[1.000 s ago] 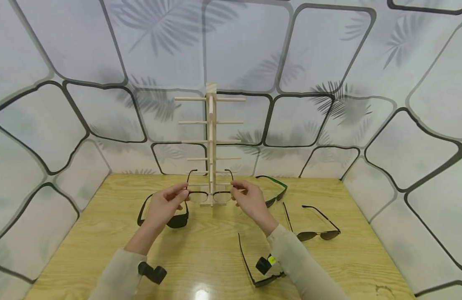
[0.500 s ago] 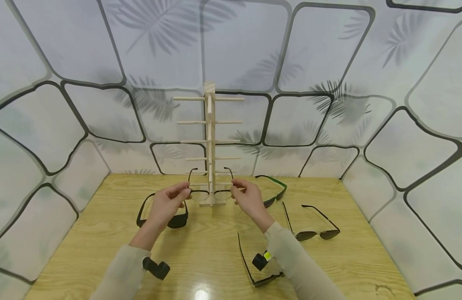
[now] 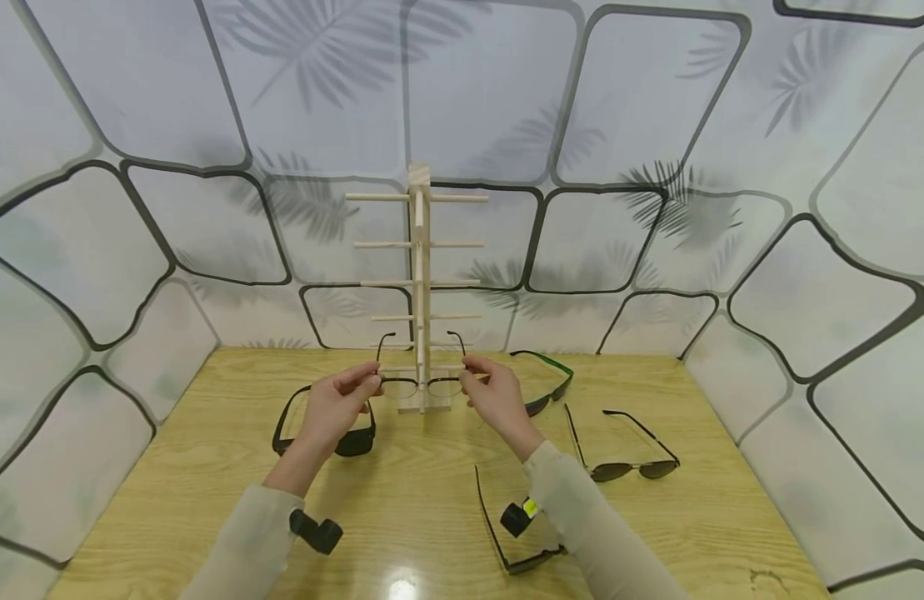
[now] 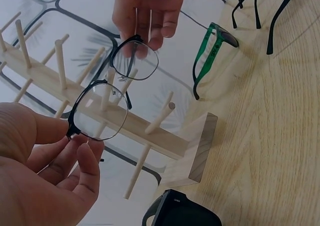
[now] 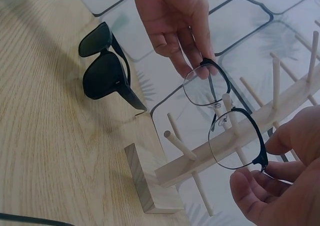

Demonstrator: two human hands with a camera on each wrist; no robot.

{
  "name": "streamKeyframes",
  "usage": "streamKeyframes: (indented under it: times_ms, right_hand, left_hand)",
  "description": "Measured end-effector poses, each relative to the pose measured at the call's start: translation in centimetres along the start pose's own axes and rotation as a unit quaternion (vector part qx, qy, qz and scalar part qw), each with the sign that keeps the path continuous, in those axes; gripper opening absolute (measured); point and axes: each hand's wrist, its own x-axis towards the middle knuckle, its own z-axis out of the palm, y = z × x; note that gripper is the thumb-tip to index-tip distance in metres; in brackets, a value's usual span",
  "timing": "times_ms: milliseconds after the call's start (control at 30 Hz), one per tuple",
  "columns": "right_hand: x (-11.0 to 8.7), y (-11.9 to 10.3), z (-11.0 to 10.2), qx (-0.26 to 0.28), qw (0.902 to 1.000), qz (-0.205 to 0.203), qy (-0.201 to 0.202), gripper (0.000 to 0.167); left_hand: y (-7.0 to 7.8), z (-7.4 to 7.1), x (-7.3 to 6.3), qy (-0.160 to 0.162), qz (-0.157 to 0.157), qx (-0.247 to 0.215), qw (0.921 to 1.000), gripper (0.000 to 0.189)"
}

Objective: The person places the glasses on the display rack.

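A pair of clear eyeglasses (image 3: 398, 381) with dark upper rims is held level before the lower pegs of a wooden display stand (image 3: 420, 275). My left hand (image 3: 334, 408) pinches the left hinge corner, and my right hand (image 3: 499, 404) pinches the right one. In the left wrist view, thumb and fingers grip beside the near lens (image 4: 100, 113). Both temples point back along either side of the stand's post. From the right wrist view, the nose bridge lies close to a peg (image 5: 230, 105); whether they touch I cannot tell.
Black sunglasses (image 3: 354, 442) lie left of the stand, partly behind my left hand. Green-templed sunglasses (image 3: 559, 387), aviator sunglasses (image 3: 615, 472) and another dark pair (image 3: 525, 562) lie on the right of the wooden table (image 3: 402, 517). Patterned panels (image 3: 491, 92) enclose the back and sides.
The eyeglasses have risen very slightly with both hands and shifted a touch against the stand. Both forearms have moved a little. The other glasses stay in place.
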Motion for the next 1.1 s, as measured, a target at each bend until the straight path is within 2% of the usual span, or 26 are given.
streamKeyframes:
  times_ms: [767,967,1100]
  right_hand:
    - [0.18,0.03,-0.17,0.005,0.9999,0.013,-0.005,0.038]
    - [0.20,-0.22,-0.41,0.005,0.9998,0.014,-0.012,0.039]
    - [0.18,-0.39,-0.89,-0.001,0.9999,0.010,-0.007,0.040]
  left_hand:
    - [-0.19,0.14,0.09,0.014,0.009,0.013,0.9998,0.040]
    - [-0.24,0.14,0.11,0.013,0.022,0.022,0.9994,0.041]
    - [-0.27,-0.09,-0.18,0.013,0.039,0.047,0.9980,0.044]
